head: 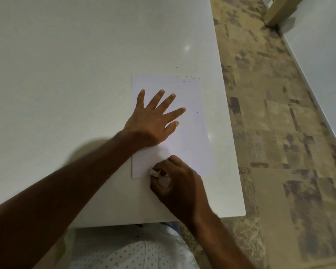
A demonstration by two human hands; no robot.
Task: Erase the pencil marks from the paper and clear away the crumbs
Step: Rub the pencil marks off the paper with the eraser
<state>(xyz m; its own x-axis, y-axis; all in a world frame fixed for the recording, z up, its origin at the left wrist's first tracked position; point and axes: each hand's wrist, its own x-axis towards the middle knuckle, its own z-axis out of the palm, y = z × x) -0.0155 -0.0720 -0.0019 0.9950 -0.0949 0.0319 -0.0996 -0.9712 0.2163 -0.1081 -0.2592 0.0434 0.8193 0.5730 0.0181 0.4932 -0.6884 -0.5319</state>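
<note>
Paper, a white rectangular sheet (190, 136), lies near the counter's (85, 74) right edge. Keep your left hand (153, 121) spread flat, pinning it, while your right hand (175, 183) pinches the white eraser (154, 173) at the sheet's near-left corner. Rub short, light strokes, then sweep the dark crumbs (192, 77) from the far-right corner.

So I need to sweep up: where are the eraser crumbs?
Head view: most eraser crumbs lie at the paper's far right corner, beyond the left hand.
</note>
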